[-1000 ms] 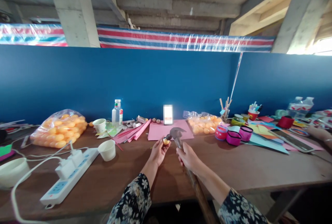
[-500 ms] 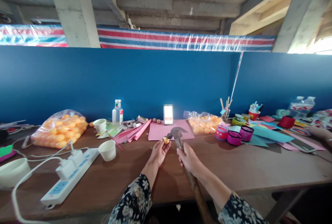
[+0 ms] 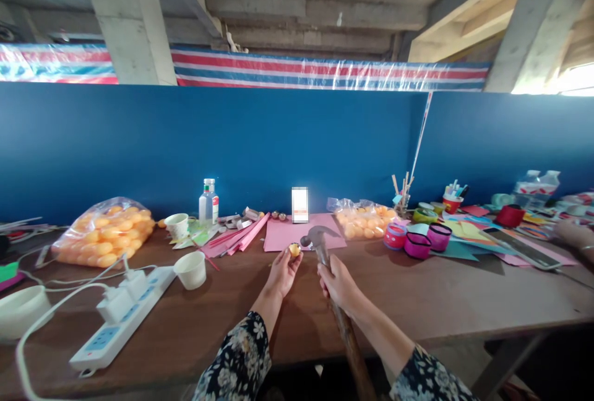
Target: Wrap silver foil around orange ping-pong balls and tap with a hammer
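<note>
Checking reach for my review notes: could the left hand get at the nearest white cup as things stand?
Probably yes: nothing upright seems to stand between the left hand and the white cup, though that hand holds a small round golden object, which might need setting down first.

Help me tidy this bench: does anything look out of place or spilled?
An orange ball lies loose between the clear bag on the left and the patterned cup, odd because similar ones are bagged. No spill shows.
</note>
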Tool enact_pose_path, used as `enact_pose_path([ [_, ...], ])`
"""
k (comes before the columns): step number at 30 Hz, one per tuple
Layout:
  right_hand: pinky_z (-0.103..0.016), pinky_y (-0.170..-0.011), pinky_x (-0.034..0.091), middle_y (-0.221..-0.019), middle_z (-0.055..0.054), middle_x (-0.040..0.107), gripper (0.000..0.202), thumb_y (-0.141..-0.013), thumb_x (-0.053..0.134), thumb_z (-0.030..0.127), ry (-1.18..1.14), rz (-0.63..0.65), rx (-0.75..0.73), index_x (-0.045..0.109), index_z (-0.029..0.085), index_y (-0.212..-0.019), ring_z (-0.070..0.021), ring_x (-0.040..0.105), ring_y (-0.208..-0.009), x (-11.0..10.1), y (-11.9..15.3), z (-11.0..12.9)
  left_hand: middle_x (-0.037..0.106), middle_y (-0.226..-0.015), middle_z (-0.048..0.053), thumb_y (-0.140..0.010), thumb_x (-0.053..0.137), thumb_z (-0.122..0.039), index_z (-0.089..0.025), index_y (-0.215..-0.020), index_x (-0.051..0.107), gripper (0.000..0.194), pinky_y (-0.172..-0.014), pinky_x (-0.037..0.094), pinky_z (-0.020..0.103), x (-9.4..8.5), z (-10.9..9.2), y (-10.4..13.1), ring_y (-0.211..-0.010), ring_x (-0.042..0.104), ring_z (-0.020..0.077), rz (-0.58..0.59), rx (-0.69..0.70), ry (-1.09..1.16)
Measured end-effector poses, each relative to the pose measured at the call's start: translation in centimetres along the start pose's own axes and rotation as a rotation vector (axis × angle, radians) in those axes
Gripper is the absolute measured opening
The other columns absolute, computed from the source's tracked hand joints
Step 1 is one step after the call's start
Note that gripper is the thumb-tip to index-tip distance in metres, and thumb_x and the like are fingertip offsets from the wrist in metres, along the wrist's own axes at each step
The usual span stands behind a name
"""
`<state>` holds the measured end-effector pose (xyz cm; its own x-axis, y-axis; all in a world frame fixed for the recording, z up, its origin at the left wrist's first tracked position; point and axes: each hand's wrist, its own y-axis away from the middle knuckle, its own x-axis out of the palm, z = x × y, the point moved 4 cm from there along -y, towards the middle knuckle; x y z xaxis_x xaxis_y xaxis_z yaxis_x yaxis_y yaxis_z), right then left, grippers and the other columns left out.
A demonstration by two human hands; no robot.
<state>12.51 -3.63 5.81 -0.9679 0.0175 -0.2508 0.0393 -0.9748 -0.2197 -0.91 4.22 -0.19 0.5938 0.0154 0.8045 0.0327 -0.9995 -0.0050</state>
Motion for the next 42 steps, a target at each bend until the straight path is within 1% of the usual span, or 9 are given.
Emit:
enact_pose_path([
  [6,-0.015,-0.030,0.029,-0.042,0.011,0.037,0.015,-0.077,0.036,0.032,0.007,0.039,0.011,0.030,0.021,-0.070,-0.0049,0.036,-0.029,0.37,0.14,-0.01,0.065,-0.076,0.012,-0.074,0.055,-0.016,-0.007,-0.078,0.060,0.012,-0.077,0.050,0.028,-0.06,0.13,0.00,-0.076,0.063,0.0170,-0.039,-0.060,-0.030],
  [10,-0.016,-0.030,0.030,-0.045,0.009,0.040,0.017,-0.077,0.037,0.034,0.002,-0.007,-0.023,0.030,0.021,-0.070,-0.0051,0.038,-0.031,0.09,0.06,0.14,0.065,-0.084,0.009,-0.073,0.056,-0.017,-0.012,-0.088,0.060,0.015,-0.080,0.048,0.030,0.13,0.01,0.17,-0.080,0.062,0.0159,0.000,-0.038,-0.003],
  [14,-0.016,-0.030,0.029,-0.041,0.011,0.037,0.016,-0.076,0.038,0.032,0.018,0.043,0.027,0.030,0.021,-0.069,-0.0051,0.036,-0.029,0.43,0.07,-0.24,0.065,-0.085,0.008,-0.073,0.057,-0.017,-0.015,-0.095,0.059,0.022,-0.078,0.049,0.029,0.16,0.33,0.13,-0.076,0.062,0.0136,0.044,-0.086,-0.023],
  [18,-0.015,-0.029,0.028,-0.041,0.011,0.036,0.016,-0.077,0.037,0.032,0.011,0.018,0.029,0.029,0.021,-0.068,-0.0047,0.036,-0.028,0.38,0.13,-0.38,0.065,-0.078,0.008,-0.072,0.059,-0.019,-0.012,-0.087,0.060,0.017,-0.070,0.051,0.025,-0.18,0.32,-0.23,-0.071,0.062,0.0130,0.021,-0.065,-0.035],
  [21,-0.015,-0.029,0.028,-0.041,0.011,0.037,0.016,-0.077,0.036,0.032,0.019,0.021,0.021,0.029,0.021,-0.068,-0.0047,0.036,-0.028,0.22,0.26,-0.40,0.066,-0.077,0.009,-0.070,0.060,-0.016,-0.009,-0.082,0.060,0.013,-0.073,0.050,0.025,-0.21,0.15,-0.25,-0.075,0.063,0.0149,0.002,-0.053,-0.031],
  [26,-0.015,-0.029,0.029,-0.042,0.010,0.038,0.017,-0.077,0.036,0.035,0.006,0.000,-0.001,0.030,0.021,-0.070,-0.0050,0.037,-0.030,0.18,0.57,-0.59,0.066,-0.081,0.008,-0.071,0.059,-0.015,-0.012,-0.086,0.060,0.015,-0.080,0.048,0.029,0.08,-0.05,0.07,-0.080,0.062,0.0154,0.030,-0.044,0.006],
  [30,-0.016,-0.028,0.028,-0.042,0.010,0.038,0.016,-0.077,0.037,0.033,0.016,0.030,0.016,0.030,0.021,-0.069,-0.0054,0.036,-0.029,0.65,0.56,-0.71,0.066,-0.082,0.006,-0.071,0.060,-0.015,-0.015,-0.091,0.059,0.021,-0.076,0.049,0.027,-0.06,0.21,-0.10,-0.074,0.062,0.0124,0.041,-0.068,0.006],
  [34,-0.016,-0.029,0.029,-0.043,0.010,0.038,0.017,-0.077,0.037,0.033,0.006,0.010,0.004,0.028,0.022,-0.068,-0.0059,0.036,-0.030,0.62,0.56,-0.29,0.065,-0.076,0.007,-0.070,0.060,-0.015,-0.012,-0.084,0.061,0.014,-0.071,0.050,0.023,-0.19,0.26,-0.26,-0.071,0.062,0.0119,0.015,-0.067,-0.003],
  [42,-0.016,-0.028,0.027,-0.042,0.010,0.037,0.016,-0.077,0.037,0.032,0.026,0.026,0.009,0.028,0.022,-0.068,-0.0057,0.035,-0.029,0.48,0.54,-0.34,0.066,-0.083,0.009,-0.068,0.062,-0.011,-0.012,-0.082,0.058,0.014,-0.078,0.050,0.026,0.42,0.04,0.49,-0.080,0.063,0.0165,0.035,-0.076,-0.045],
])
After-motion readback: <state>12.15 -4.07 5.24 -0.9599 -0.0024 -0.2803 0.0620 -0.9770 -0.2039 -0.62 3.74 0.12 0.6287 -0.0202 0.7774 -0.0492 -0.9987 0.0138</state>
